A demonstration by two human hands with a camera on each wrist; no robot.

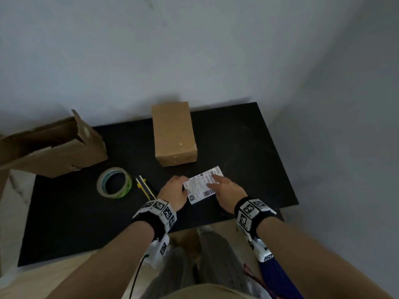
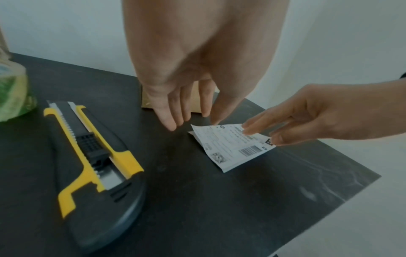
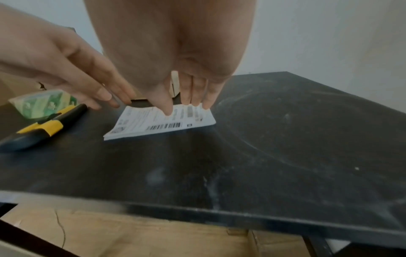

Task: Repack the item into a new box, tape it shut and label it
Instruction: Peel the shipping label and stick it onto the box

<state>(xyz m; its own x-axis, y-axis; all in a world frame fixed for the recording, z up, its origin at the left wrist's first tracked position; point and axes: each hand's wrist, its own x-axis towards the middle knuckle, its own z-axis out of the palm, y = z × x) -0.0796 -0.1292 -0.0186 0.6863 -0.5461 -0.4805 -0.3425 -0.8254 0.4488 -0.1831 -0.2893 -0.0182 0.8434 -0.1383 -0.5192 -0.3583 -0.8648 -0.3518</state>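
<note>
A thin stack of white shipping labels (image 1: 201, 185) with barcodes lies on the black table (image 1: 248, 147), in front of a closed brown cardboard box (image 1: 173, 134). My right hand (image 1: 217, 180) presses its straight fingertips (image 3: 169, 111) onto the top label (image 3: 158, 121). My left hand (image 1: 182, 187) reaches the stack's left end with straight fingers (image 2: 170, 121); its thumb tip touches the label's far corner (image 2: 197, 128). Neither hand has a curled grip on the paper.
A roll of clear tape (image 1: 114, 182) and a yellow-black utility knife (image 1: 145, 187) lie left of my left hand. An open, torn cardboard box (image 1: 51, 145) sits on its side at the table's left rear. A wall runs behind and to the right.
</note>
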